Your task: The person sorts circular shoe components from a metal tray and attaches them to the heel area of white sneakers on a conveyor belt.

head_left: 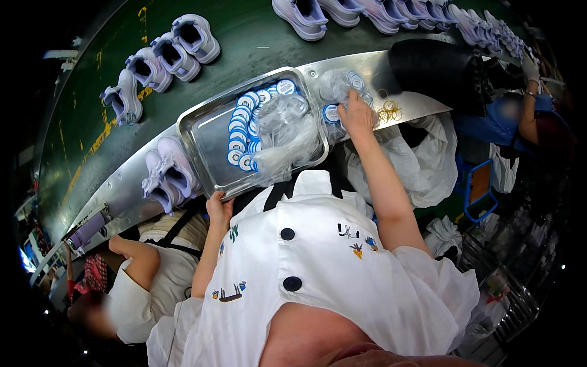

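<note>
A shallow metal tray (211,165) rests at the belt's near edge, tilted in view. In it, round blue-and-white stickers (239,136) lie in an overlapping curved row beside a heap of clear plastic bags (287,131). My left hand (219,209) is closed on the tray's near left corner, thumb at the rim. Right of the tray, my right hand (359,116) reaches over another clear plastic bag (333,82) with round stickers around it. Its thumb and forefinger are apart, close to a loose blue-rimmed sticker (331,113); the other fingertips are partly hidden.
Pale lilac sneakers (186,46) stand in groups on the green belt (257,37); another pair (168,171) sits left of the tray. Yellow rubber bands (389,112) and a black object (437,70) lie to the right. Co-workers sit at both sides; white bags (416,159) hang below the edge.
</note>
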### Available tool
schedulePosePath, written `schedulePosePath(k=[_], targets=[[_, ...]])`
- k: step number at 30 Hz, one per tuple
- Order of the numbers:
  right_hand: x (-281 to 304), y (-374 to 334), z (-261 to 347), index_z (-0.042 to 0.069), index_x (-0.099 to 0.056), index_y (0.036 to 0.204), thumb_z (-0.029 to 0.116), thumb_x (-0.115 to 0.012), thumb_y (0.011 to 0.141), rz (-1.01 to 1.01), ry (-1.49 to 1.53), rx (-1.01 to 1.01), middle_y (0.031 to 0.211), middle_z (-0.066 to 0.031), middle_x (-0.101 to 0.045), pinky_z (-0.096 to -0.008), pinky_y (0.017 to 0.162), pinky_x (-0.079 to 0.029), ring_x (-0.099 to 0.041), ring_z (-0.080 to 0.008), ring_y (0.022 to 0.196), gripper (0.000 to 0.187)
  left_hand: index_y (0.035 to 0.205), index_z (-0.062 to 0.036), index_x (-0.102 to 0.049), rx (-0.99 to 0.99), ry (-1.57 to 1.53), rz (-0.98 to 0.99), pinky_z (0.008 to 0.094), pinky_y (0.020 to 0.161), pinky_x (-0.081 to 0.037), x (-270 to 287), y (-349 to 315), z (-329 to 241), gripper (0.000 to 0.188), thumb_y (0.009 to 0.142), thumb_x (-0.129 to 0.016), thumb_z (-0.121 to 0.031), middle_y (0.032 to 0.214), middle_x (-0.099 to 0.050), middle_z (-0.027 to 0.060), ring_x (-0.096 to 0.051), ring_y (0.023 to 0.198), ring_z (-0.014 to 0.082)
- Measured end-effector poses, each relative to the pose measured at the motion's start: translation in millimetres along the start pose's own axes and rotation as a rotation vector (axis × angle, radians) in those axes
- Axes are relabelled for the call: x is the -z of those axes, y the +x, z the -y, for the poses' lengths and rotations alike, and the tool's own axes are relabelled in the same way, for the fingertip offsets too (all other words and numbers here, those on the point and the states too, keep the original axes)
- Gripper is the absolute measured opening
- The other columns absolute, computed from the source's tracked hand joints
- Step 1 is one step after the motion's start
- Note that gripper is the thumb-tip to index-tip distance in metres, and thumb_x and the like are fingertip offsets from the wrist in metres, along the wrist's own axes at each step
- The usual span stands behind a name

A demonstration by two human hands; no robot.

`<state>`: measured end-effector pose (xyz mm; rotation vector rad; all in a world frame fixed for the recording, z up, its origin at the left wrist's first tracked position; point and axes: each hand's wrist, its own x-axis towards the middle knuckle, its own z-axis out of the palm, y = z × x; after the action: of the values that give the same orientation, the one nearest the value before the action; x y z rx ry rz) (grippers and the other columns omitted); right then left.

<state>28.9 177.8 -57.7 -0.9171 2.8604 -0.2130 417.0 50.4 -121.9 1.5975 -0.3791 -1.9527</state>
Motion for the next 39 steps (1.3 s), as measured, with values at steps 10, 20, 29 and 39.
schedulePosePath(k=[10, 20, 29, 39], targets=[[32, 27, -45, 0.007, -0.063, 0.072, 0.022, -0.055, 0.068, -0.351, 0.41, 0.11, 0.064, -0.0164, -0.06, -0.039, 0.058, -0.047, -0.059, -0.0338, 0.06, 0.018, 0.083, 0.0056, -0.045, -0.076, 0.052, -0.013, 0.0456, 0.073, -0.051, -5, -6, -5, 0.01, 0.073, -0.044, 0.004, 0.083, -0.051, 0.0141, -0.057, 0.077, 0.0296], [98, 33, -57, 0.0, -0.057, 0.07, 0.01, -0.054, 0.072, -0.238, 0.842, 0.16, 0.054, -0.0005, -0.048, -0.0201, 0.052, -0.038, -0.044, -0.0031, 0.054, 0.011, 0.082, 0.0061, -0.046, -0.102, 0.053, -0.011, 0.0458, 0.071, -0.052, -13, -12, -9, 0.01, 0.072, -0.045, 0.005, 0.081, -0.052, 0.0137, -0.058, 0.073, 0.0289], [157, -4, 28, 0.0, -0.059, 0.072, 0.0, -0.052, 0.072, -0.117, 1.144, 0.318, 0.063, 0.0068, -0.049, -0.0166, 0.05, -0.032, -0.041, -0.0018, 0.055, 0.007, 0.093, 0.0055, -0.044, -0.076, -0.001, -0.02, 0.0464, 0.063, -0.055, -1, 2, 7, 0.023, 0.07, -0.045, 0.003, 0.087, -0.052, 0.0148, -0.059, 0.076, 0.0315], [5, -27, 143, 0.006, -0.061, 0.08, 0.017, -0.061, 0.068, 0.116, 0.188, 0.943, 0.082, -0.0118, -0.063, -0.038, 0.06, -0.048, -0.061, -0.0277, 0.069, 0.017, 0.099, 0.0049, -0.04, -0.068, 0.051, 0.015, 0.0476, 0.065, -0.055, -3, 3, 9, 0.029, 0.07, -0.045, 0.003, 0.092, -0.05, 0.016, -0.058, 0.08, 0.0326]])
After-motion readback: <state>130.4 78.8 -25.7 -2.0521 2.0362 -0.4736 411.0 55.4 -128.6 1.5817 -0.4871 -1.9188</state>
